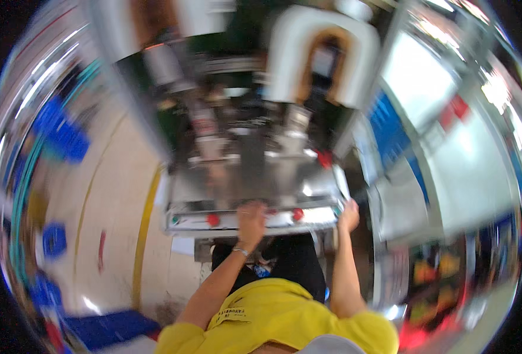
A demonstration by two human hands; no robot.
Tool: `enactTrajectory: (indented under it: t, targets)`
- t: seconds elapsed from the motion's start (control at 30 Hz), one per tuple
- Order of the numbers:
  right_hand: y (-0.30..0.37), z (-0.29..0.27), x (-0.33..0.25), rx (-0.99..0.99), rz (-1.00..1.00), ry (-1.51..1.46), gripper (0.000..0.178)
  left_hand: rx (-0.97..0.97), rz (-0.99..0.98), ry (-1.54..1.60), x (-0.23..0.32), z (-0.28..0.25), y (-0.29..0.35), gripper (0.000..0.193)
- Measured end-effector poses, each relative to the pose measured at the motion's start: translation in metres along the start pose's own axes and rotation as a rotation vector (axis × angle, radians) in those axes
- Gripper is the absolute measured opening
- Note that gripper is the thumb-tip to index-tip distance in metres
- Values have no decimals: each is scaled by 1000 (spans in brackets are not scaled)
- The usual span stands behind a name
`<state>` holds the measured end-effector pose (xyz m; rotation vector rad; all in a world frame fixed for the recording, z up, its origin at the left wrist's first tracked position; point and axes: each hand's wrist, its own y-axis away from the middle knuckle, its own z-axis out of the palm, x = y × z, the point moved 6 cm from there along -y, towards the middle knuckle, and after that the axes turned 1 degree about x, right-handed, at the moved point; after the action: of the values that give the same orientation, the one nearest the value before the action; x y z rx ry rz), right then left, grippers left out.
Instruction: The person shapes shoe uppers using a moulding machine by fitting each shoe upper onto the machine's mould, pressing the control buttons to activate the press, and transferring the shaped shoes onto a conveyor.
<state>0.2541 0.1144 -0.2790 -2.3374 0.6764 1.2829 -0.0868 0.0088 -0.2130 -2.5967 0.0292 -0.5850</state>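
My left hand (252,224) is at the white front control strip (278,219) of a machine, back upward, between two red buttons, the left one (212,220) and the right one (297,213). Blur smears its fingers, so what they touch is unclear. At the strip's right end is my right hand (348,217), beside a green button (337,210) and close to a pale strip-like edge (341,182). Its fingers are blurred too; I cannot tell whether it grips the corner. Another green button (175,219) sits at the left end. Behind the strip lies a shiny metal work surface (249,183).
Two upright press-like units stand at the back, the right one with a white arched housing (278,53). Frame posts rise on both sides. To the right is a pale table (467,189); on the left floor are a yellow line (147,236) and blue bins (66,135).
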Motion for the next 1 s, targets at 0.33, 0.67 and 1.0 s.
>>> enactTrajectory:
  t: [0.33,0.67,1.0]
  targets:
    - [55,-166,46,333,-179,126,14,92,114,-78,8,-1,-6,28]
    - [87,-395,384,993,952,-1013,48,53,112,-74,-3,-7,-8,29]
    - [3,-385,339,699,825,-1559,19,-120,-187,363,-12,-8,-26,23]
